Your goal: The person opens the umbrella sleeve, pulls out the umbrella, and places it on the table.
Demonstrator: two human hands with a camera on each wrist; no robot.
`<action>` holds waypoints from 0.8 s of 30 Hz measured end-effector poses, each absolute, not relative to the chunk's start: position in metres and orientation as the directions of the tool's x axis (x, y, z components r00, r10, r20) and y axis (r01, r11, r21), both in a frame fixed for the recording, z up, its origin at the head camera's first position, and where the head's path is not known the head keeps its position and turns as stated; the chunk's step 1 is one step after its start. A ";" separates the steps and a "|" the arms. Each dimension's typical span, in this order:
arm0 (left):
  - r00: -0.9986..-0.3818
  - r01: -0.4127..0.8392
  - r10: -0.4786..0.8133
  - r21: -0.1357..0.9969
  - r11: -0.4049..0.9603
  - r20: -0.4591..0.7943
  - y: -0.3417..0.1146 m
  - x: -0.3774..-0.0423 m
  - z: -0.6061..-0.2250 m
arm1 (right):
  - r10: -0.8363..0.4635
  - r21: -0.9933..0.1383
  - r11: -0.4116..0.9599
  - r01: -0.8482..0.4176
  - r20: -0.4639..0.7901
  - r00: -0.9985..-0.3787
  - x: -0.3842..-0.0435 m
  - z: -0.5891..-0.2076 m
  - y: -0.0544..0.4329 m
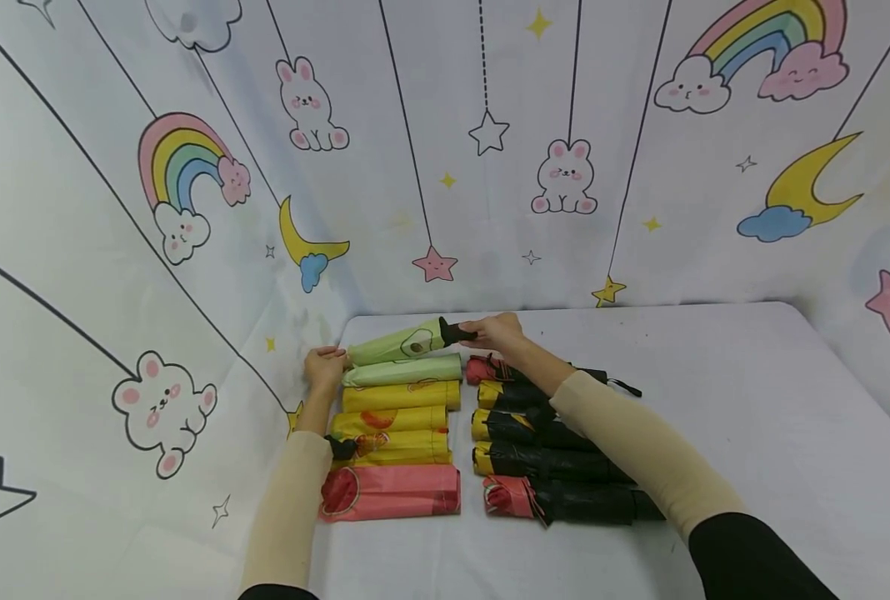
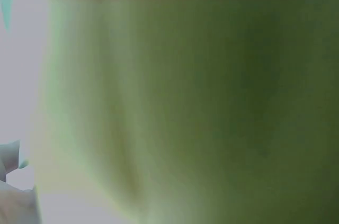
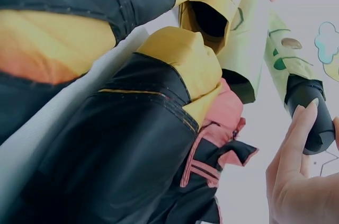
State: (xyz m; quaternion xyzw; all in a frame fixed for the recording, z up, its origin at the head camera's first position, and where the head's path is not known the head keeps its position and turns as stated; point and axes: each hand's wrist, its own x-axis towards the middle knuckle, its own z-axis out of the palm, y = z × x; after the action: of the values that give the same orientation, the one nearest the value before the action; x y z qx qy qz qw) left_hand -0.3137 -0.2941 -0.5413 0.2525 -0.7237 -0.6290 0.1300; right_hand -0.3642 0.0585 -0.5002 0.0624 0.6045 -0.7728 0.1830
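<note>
A pale green folded umbrella in an avocado-print cover [image 1: 403,343] lies across the far end of the left column. My right hand [image 1: 496,332] grips its black handle [image 3: 311,115], which pokes out of the cover. My left hand [image 1: 327,367] pinches the cover's left end. Directly below is another pale green cover [image 1: 403,370], apart from my fingers. In the left wrist view, blurred green fabric [image 2: 201,97] fills most of the picture. Fingers [image 3: 299,150] of my right hand curl around the handle in the right wrist view.
Yellow fruit-print covers [image 1: 400,396] and a red watermelon-print cover [image 1: 396,492] continue the left column. Beside them lie several black folded umbrellas [image 1: 557,461] with yellow or red ends. All rest on a white table [image 1: 752,375] before a printed white curtain [image 1: 415,167].
</note>
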 end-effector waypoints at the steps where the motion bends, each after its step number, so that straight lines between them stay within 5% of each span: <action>1: -0.840 -0.196 -0.528 0.978 0.075 -0.127 -0.294 -0.314 -0.541 | -0.208 -0.911 -0.209 0.356 -0.315 -0.926 -0.364 -0.500 0.060; 24: -0.818 -0.190 -0.549 0.981 -0.026 -0.173 -0.291 -0.319 -0.539 | -0.181 -0.908 -0.251 0.334 -0.296 -0.938 -0.372 -0.502 0.100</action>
State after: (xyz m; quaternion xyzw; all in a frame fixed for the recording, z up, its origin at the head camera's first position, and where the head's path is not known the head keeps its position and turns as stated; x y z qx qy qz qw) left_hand -0.3187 -0.2911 -0.5391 0.2698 -0.6846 -0.6635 0.1353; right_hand -0.3723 0.1003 -0.5021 0.0652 0.5899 -0.7881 0.1634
